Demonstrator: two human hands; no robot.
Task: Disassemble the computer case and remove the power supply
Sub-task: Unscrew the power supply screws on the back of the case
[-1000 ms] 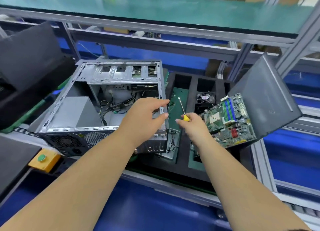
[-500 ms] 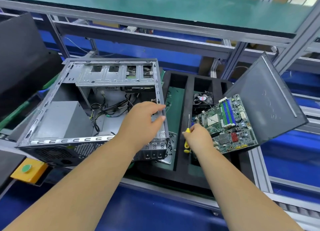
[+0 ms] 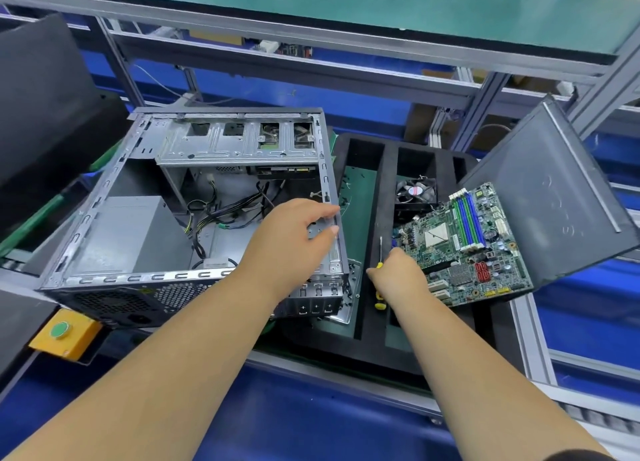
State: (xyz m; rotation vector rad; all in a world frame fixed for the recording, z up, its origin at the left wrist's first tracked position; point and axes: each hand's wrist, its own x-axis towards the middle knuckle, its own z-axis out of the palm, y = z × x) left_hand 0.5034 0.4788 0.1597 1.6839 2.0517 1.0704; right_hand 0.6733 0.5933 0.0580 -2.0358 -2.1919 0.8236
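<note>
Motherboard [image 3: 464, 242] on tray [image 3: 377, 190], fan [image 3: 415, 192] behind

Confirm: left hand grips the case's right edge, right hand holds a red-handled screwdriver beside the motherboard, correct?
Not quite. In the head view the screwdriver in the right hand has a yellow handle, not red. The left hand does grip the case edge, beside the motherboard.
</note>
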